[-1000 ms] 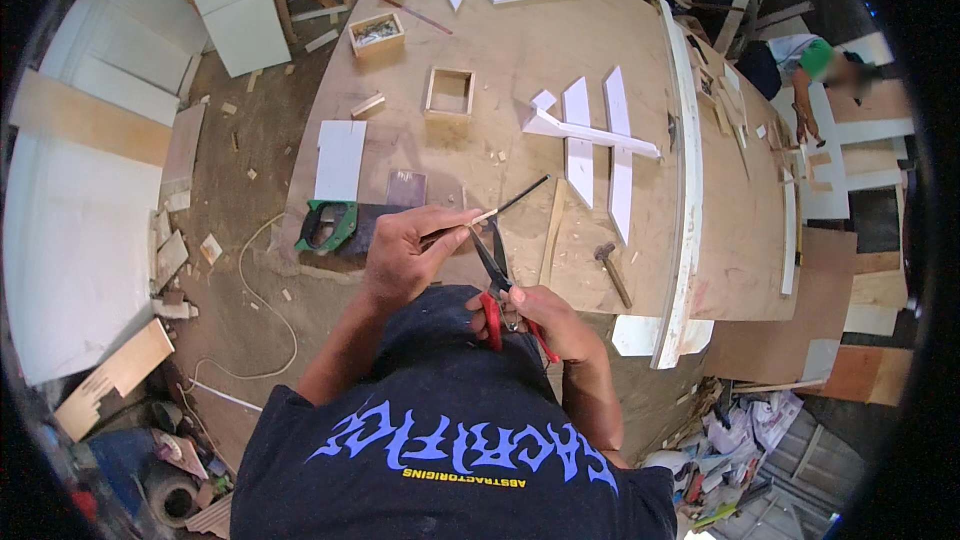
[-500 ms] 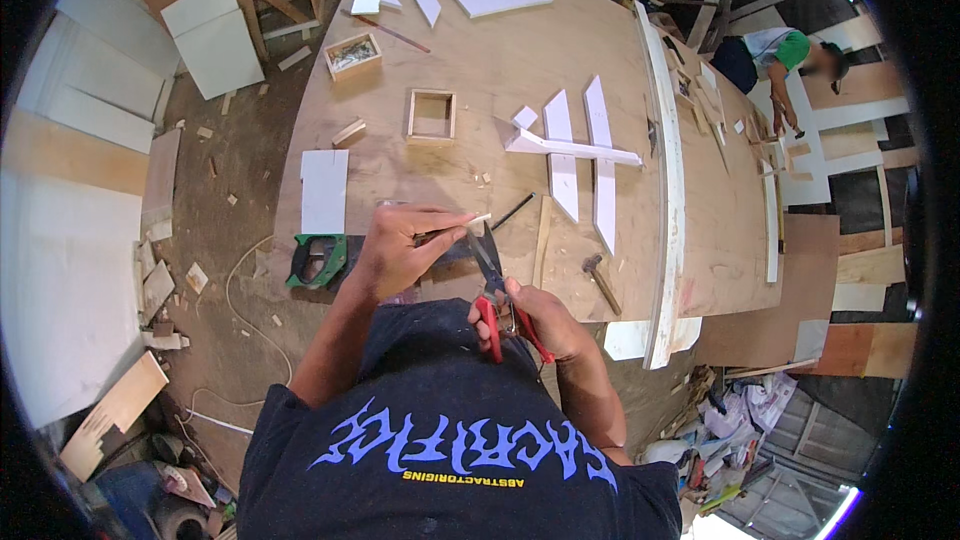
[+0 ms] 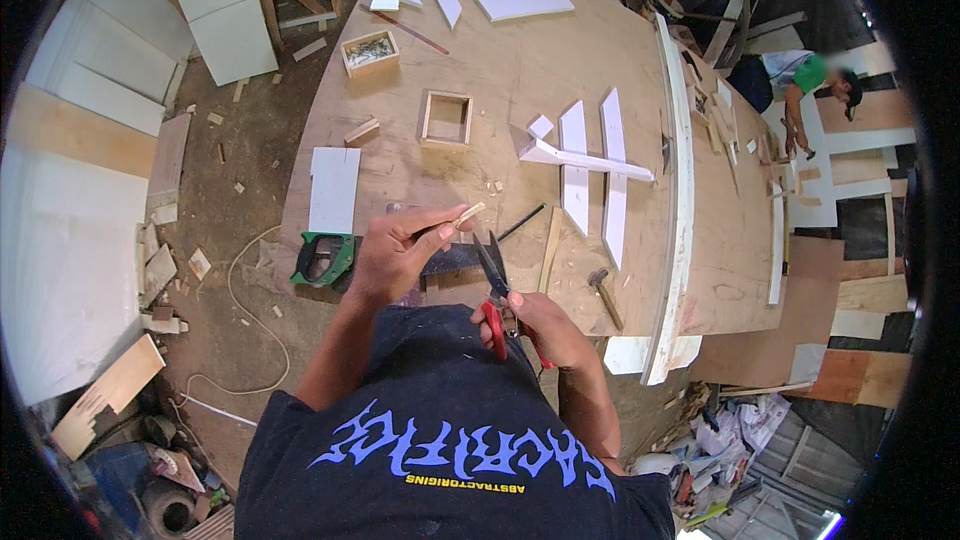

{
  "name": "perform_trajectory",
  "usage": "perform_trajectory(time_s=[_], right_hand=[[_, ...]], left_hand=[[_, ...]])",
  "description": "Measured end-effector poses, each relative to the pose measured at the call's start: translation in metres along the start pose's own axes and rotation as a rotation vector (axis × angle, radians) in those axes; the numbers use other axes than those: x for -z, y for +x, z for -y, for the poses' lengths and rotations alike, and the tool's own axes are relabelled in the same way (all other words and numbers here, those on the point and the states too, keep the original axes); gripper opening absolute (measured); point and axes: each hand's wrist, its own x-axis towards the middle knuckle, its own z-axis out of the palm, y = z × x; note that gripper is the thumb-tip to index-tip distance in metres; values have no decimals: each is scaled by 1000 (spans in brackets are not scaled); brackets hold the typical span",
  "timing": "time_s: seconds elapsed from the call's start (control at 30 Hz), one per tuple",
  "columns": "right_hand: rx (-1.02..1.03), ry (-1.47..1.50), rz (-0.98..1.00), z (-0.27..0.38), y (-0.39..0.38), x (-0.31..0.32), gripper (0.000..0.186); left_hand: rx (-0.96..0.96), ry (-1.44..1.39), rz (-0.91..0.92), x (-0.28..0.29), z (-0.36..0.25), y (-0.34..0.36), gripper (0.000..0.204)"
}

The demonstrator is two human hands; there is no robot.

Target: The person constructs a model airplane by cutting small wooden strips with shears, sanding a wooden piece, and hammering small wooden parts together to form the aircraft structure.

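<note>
Pinching a short, pale wood strip (image 3: 472, 212) between the thumb and fingers of the left hand (image 3: 395, 255), with one end poking up and to the right. Gripping red-handled snips (image 3: 493, 268) in the right hand (image 3: 555, 325), with fingers curled around the handles and the dark blades spread in a V. Holding the strip just past the blade tips, near but apart, over the close side of the brown bench (image 3: 500, 70). Farther up on the left, a little wooden box (image 3: 375, 67) with lots of small metal bits (image 3: 370, 47) heaped inside, too tiny to tell if nails or screws. Below and to the right of it, a second wooden box (image 3: 444, 143), nearly square and open on top, with brown showing inside; hard to tell if a floor of its own or the bench top. To the left of that, a small wood block (image 3: 362, 132), and below it a flat white board (image 3: 334, 190). Beside the left hand, a green-handled saw (image 3: 344, 262), partly hidden. Past the snips, a thin black stick (image 3: 522, 221), and next to it a yellowish slat (image 3: 550, 250). To the right, a hammer (image 3: 608, 305), lying flat below some long white pieces (image 3: 613, 210).
</note>
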Motion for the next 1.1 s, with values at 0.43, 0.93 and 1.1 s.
perform_trajectory(time_s=[0.43,0.93,1.1], right_hand=[[111,285,116,-18,-6,-14,85],[164,309,-21,-54,-31,-30,80],[156,208,-45,-56,-33,-18,80]], left_hand=[[-6,-424,93,-30,0,-19,33],[56,-371,40,-69,4,-51,33],[-5,-182,13,-73,0,-49,31]])
